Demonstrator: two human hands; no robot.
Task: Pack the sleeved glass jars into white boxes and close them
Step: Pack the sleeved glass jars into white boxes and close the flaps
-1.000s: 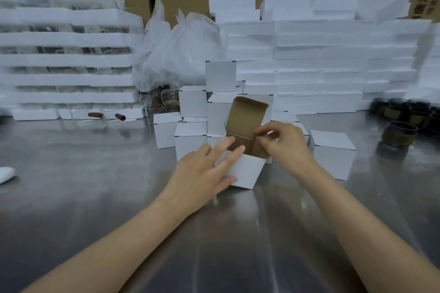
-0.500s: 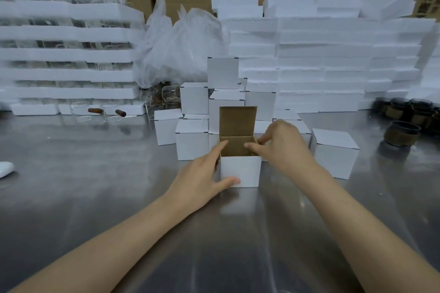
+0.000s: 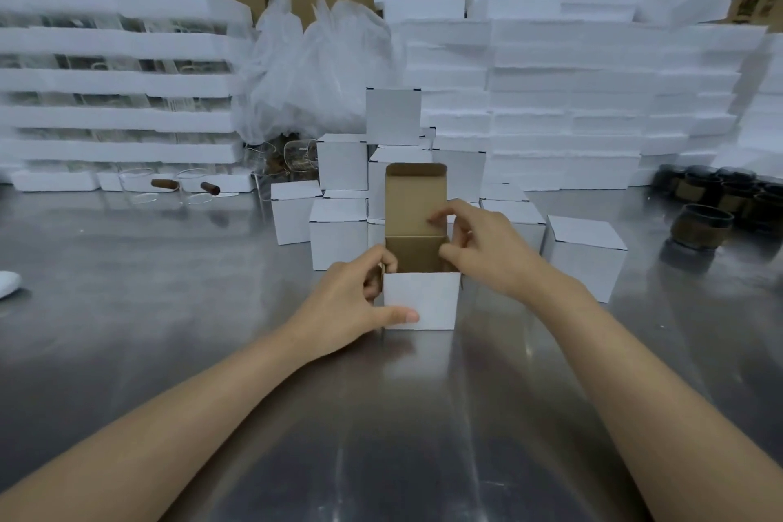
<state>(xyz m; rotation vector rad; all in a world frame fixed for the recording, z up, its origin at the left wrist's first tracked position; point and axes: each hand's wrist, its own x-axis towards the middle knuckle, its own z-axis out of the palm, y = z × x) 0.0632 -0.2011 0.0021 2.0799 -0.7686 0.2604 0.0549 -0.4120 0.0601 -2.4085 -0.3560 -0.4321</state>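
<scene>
One open white box (image 3: 421, 301) on steel surface (image 3: 169, 309), lid upright. Left hand (image 3: 356, 301) grasping its left wall; right hand (image 3: 487, 250) pinching its right flap

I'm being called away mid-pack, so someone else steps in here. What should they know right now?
Left hand grips the left wall of the open white cardboard box; right hand pinches its right edge beside the raised brown lid flap.
No jar shows inside it.
Closed white boxes stand behind on the steel table.
Brown-sleeved glass jars wait at the far right.
Left: put in a jar, close the flap.
</scene>
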